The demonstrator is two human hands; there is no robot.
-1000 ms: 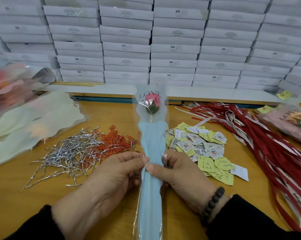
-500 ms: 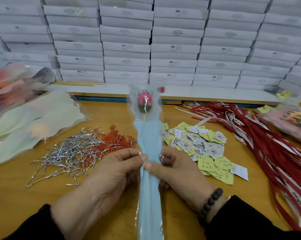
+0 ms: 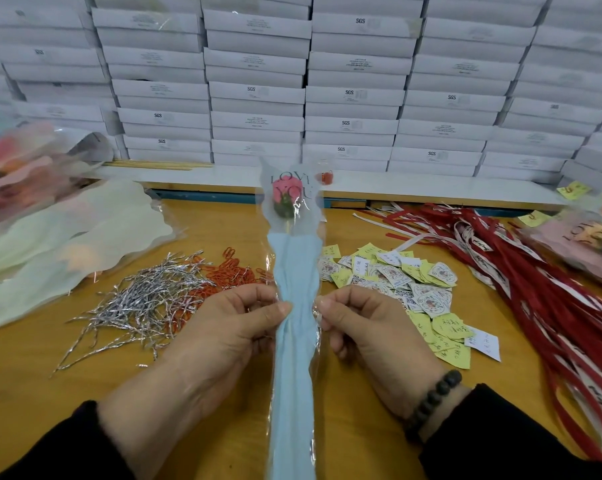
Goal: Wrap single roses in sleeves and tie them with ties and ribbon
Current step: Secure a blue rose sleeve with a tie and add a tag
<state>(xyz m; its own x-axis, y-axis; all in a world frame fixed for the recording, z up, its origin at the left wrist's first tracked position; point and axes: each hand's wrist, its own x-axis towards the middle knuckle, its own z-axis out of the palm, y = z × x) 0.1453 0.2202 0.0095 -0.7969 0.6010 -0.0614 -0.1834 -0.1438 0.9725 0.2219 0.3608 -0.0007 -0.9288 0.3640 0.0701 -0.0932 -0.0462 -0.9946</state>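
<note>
Now left hand [image 3: 230, 327], right hand [image 3: 365, 327] pinch sleeve [image 3: 294, 341] edges

White flat cardboard boxes [image 3: 258, 95] stacked in rows fill the back wall. On the orange wooden table [image 3: 32, 358], a scattered heap of yellow and white printed paper tags [image 3: 400, 285]. Thin wooden sticks [image 3: 161, 164] lie on the white ledge [image 3: 431, 192].

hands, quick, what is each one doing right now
Left hand: closed, pinching the left edge of the blue sleeve.
Right hand: closed, pinching the sleeve's right edge.
</note>
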